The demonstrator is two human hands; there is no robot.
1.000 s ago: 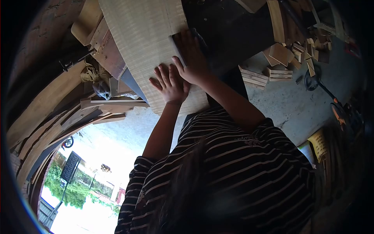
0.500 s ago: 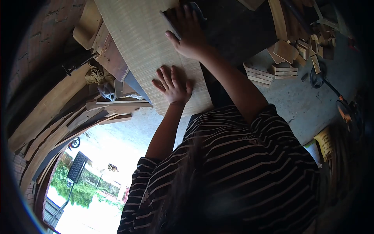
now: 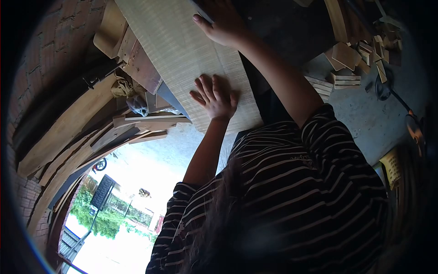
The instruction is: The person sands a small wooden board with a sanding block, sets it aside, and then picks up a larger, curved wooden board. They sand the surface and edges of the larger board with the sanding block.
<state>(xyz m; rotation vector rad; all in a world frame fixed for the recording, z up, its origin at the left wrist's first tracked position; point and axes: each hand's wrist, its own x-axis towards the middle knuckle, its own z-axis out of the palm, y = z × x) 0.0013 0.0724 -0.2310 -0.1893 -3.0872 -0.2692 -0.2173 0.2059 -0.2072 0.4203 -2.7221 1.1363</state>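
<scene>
A long pale wooden board [image 3: 182, 50] with visible grain runs from the top edge down toward my striped shirt. My left hand [image 3: 216, 98] lies flat on its lower part, fingers spread, holding nothing. Farther up, at the top edge of the view, my right hand [image 3: 223, 25] presses on a dark sheet or pad [image 3: 200, 9] against the board. Its thumb sticks out to the left; the other fingers are partly cut off by the frame. Only a small part of the dark piece shows.
Stacked planks [image 3: 68, 123] and a bundled cloth [image 3: 122, 86] stand at the left beside a brick wall. Small wood offcuts [image 3: 346, 55] lie on the concrete floor at the right, near a yellow bag [image 3: 391, 166]. A dark surface [image 3: 283, 36] adjoins the board.
My right hand has moved up along the board with the dark piece, which now shows less. My left hand stays flat on the board. The whole view has shifted slightly.
</scene>
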